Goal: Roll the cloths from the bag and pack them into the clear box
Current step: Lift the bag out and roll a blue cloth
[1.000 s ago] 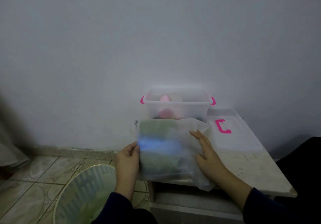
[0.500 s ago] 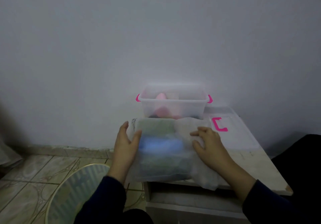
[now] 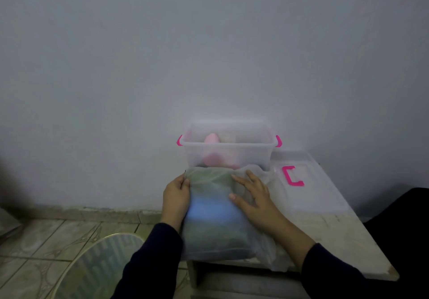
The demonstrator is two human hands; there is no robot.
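A translucent white bag [image 3: 213, 224] lies on the small table [image 3: 343, 236], with green and blue folded cloths showing through it. My left hand [image 3: 176, 199] grips the bag's far left corner. My right hand [image 3: 253, 196] rests flat on top of the bag, fingers spread. Behind the bag, against the wall, stands the clear box [image 3: 228, 150] with pink clips; a pink rolled cloth [image 3: 212, 150] and a pale one are inside it.
The box's clear lid [image 3: 308, 182] with a pink clip lies on the table to the right of the bag. A round pale basket [image 3: 97, 268] stands on the tiled floor at lower left. A dark shape fills the right edge.
The bag has been turned and laid down on the table, its long side now running away from me. My left hand slid to its far left corner; my right hand moved onto its top.
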